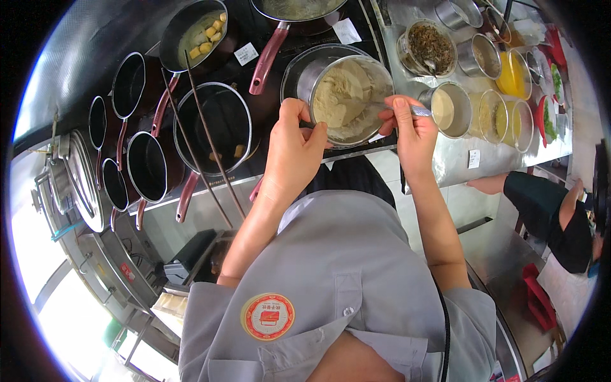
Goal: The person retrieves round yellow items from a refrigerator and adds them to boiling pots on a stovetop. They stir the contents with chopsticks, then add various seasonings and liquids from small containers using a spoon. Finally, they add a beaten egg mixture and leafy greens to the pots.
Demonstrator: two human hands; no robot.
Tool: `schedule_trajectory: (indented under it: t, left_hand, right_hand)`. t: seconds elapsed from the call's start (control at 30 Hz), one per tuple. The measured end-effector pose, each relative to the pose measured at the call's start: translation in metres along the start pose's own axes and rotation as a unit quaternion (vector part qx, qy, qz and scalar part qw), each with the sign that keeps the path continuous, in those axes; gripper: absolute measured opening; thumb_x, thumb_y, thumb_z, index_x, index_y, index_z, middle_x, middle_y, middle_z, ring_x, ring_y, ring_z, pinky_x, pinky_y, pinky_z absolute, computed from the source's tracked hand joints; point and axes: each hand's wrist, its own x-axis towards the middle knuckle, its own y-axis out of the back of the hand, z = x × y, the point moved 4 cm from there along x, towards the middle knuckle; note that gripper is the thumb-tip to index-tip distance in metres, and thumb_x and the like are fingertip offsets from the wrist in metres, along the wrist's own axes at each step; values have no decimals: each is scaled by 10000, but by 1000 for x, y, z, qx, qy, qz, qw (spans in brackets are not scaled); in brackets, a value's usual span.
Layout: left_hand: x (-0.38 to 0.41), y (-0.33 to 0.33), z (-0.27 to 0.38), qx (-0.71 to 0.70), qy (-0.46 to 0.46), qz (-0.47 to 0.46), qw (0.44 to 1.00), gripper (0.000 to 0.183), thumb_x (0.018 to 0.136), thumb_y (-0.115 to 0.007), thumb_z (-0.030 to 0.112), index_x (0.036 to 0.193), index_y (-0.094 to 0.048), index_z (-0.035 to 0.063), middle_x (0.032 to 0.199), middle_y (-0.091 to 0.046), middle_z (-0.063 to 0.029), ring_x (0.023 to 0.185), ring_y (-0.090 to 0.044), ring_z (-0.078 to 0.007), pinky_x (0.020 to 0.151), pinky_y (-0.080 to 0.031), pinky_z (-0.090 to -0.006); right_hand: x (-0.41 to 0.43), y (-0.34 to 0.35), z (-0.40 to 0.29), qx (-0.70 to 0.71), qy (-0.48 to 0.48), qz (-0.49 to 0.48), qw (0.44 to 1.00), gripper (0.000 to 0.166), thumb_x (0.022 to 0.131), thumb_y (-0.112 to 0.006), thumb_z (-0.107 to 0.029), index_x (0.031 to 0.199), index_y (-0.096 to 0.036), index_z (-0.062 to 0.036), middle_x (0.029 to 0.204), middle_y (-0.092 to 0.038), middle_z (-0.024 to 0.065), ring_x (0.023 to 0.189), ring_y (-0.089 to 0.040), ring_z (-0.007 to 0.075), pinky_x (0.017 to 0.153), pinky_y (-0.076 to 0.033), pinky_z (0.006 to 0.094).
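A steel bowl (pixel 353 100) of pale, floury powder is tilted towards me over a larger pan (pixel 297 81) on the stove. My left hand (pixel 300 148) grips the bowl's near left rim between thumb and fingers. In my right hand (pixel 411 129) is the handle of a metal spoon (pixel 417 111), held at the bowl's right rim; its other end reaches into the powder. Just right of that hand stands a steel cup (pixel 460 112) with a cream-coloured content.
Dark pans with reddish handles cover the stove to the left; one frying pan (pixel 174 43) holds golden cubes. Long chopsticks (pixel 210 138) lie across a pot (pixel 246 105). Containers of seasonings, including a dark dried one (pixel 432 47), crowd the right counter. Another person (pixel 549 210) is at the far right.
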Motion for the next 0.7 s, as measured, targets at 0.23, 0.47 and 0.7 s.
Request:
schedule_trajectory:
  t: [0.23,0.47,0.7]
  left_hand:
    - [10,10,-10,13,25,19,999,200,866,-547,-66,964,-378,-20,936,-537,-122,833,-639,-167,653,-591,-290]
    - [21,70,-38,30,-24,196,980,183,868,-537,-64,993,-406,-36,932,-549,-129,758,-663,-204,604,-573,-282]
    - [37,57,-9,-44,-21,145,988,169,858,-537,-82,961,-424,-11,911,-564,-114,819,-639,-184,645,-596,-286]
  right_hand:
    - [11,5,-2,50,-20,-14,998,305,966,-543,-267,990,-633,24,748,-657,119,533,-556,106,524,-433,221]
    - [27,24,-11,-202,111,15,973,181,951,-557,-146,991,-652,3,851,-661,94,602,-597,114,553,-477,228]
    - [25,-53,-58,-132,334,-166,919,97,883,-607,-32,974,-639,-22,823,-653,86,692,-643,155,592,-519,254]
